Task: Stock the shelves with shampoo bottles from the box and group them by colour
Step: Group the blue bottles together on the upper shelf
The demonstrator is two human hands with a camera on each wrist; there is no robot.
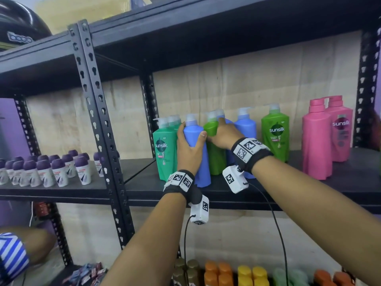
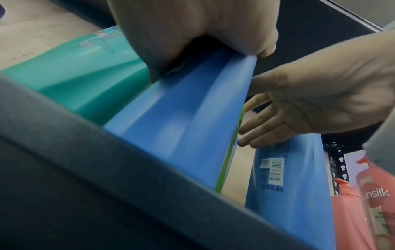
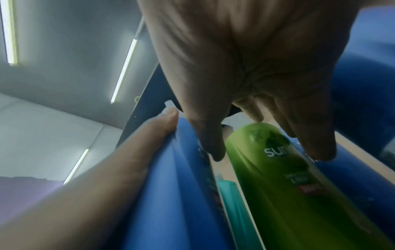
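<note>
Left hand (image 1: 188,147) grips a blue bottle (image 1: 199,155) near its shoulder, fingers and thumb curled round it; the bottle stands at the shelf (image 1: 268,195) front edge, just beside the teal bottles (image 1: 165,149). Right hand (image 1: 223,134) reaches over a lime-green bottle (image 1: 214,153), fingers nearly straight and spread, thumb on one side of its shoulder and fingers on the other, not clearly closed. Behind stand more blue bottles (image 1: 246,129), another lime-green one (image 1: 275,133) and two pink bottles (image 1: 317,141) at far right. Judgement: shelf is largely stocked, but blue and green are interleaved, so grouping is unfinished. The box is out of view.
</note>
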